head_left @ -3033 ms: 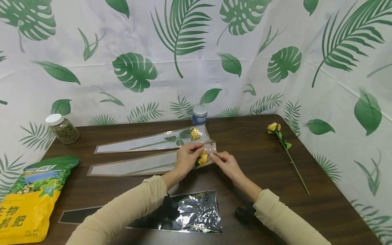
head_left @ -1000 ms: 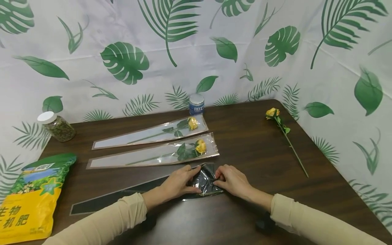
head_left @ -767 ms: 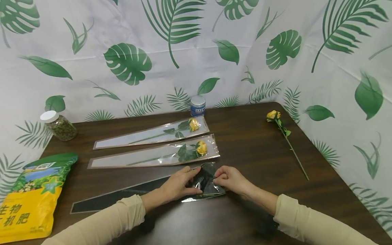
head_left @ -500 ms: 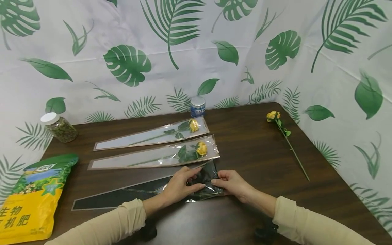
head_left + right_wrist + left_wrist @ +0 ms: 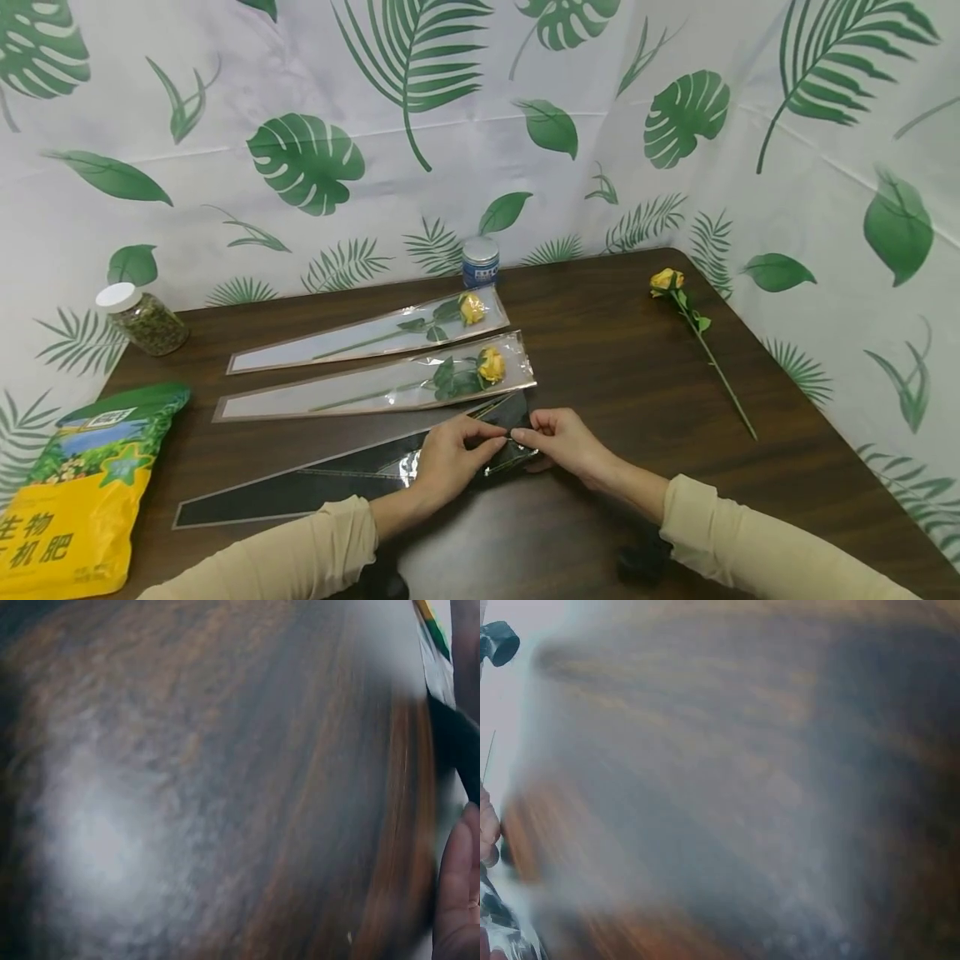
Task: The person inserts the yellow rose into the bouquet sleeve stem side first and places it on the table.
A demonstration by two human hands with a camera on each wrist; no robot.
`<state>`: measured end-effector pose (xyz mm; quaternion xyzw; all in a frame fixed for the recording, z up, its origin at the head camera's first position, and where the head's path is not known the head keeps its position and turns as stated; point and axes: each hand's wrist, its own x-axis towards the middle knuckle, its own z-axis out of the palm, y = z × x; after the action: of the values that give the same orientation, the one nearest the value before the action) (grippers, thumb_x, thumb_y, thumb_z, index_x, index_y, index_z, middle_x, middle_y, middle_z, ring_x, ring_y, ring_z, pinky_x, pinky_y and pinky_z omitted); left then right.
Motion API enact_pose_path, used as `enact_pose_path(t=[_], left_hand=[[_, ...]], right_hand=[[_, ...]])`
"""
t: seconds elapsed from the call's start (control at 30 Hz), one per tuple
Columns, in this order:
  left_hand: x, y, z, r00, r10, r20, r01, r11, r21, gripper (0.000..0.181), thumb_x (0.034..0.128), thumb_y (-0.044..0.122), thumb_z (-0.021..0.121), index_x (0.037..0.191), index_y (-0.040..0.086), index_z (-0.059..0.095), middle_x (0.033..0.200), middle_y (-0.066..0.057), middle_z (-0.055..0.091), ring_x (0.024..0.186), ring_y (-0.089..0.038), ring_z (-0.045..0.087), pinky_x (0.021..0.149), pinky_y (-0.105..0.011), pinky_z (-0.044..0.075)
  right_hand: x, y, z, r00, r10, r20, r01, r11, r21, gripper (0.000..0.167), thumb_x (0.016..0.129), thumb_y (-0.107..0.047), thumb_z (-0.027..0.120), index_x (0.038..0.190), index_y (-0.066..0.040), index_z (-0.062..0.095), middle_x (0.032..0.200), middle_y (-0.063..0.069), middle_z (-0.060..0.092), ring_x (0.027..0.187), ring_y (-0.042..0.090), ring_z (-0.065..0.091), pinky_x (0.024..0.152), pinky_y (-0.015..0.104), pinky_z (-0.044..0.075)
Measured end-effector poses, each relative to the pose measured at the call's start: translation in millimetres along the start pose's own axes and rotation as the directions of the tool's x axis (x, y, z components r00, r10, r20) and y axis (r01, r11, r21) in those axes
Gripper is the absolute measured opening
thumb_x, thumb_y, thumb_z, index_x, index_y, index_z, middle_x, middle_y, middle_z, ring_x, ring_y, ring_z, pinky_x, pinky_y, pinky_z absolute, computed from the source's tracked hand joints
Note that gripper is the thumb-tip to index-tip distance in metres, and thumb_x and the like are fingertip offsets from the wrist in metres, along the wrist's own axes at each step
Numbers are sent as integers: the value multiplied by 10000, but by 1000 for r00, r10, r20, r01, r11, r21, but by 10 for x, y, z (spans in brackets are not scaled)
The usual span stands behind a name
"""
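In the head view a long tapered black flower sleeve (image 5: 300, 483) lies on the table, its wide end to the right. My left hand (image 5: 448, 460) pinches that wide end between thumb and index finger. Right beside it, my right hand (image 5: 566, 443) pinches the film near its outer edge. The fingers partly hide the opening. Behind the hands, a yellow rose (image 5: 491, 365) lies inside a clear sleeve (image 5: 300, 406), and a second clear sleeve (image 5: 292, 357) holds another rose (image 5: 471, 308). Both wrist views show mostly blurred tabletop, with fingers only at their edges.
A loose yellow rose (image 5: 705, 350) lies at the right of the table (image 5: 615, 350). At the left are a lidded jar (image 5: 146, 321) of dried greenery and a yellow-green bag (image 5: 75, 500). A blue tin (image 5: 480, 262) stands at the back edge.
My hands left the middle clear sleeve and came to the black sleeve, which now lies farther back. Most recently my left hand shifted from resting across the film to pinching it near my right fingers.
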<state>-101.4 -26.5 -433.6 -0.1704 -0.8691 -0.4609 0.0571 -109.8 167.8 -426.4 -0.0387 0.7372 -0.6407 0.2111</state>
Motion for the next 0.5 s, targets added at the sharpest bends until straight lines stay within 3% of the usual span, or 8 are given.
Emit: enact_pose_path(t=[0.17, 0.27, 0.5], left_hand=[[13, 13, -12, 997, -77, -28, 73, 991, -114, 74, 782, 181, 756, 856, 181, 763, 851, 54, 723, 821, -74, 643, 702, -209, 470], [35, 37, -41, 994, -101, -31, 93, 974, -208, 70, 776, 159, 765, 845, 144, 759, 821, 16, 723, 736, -43, 614, 655, -184, 460], [38, 119, -173, 981, -186, -58, 145, 896, -420, 92, 747, 82, 778, 832, 76, 741, 817, -75, 717, 681, -23, 579, 617, -159, 447]], right_hand=[[2, 21, -70, 998, 56, -6, -56, 996, 69, 226, 957, -172, 542, 830, 15, 545, 676, 16, 630, 611, 122, 648, 604, 325, 563], [-5, 17, -105, 997, 80, -4, -80, 993, 92, 206, 961, -159, 525, 825, -6, 550, 660, 44, 645, 608, 142, 665, 581, 297, 558], [35, -1, -143, 995, 93, 26, -95, 990, 104, 181, 961, -98, 479, 848, 19, 558, 655, 51, 618, 606, 143, 661, 579, 290, 556]])
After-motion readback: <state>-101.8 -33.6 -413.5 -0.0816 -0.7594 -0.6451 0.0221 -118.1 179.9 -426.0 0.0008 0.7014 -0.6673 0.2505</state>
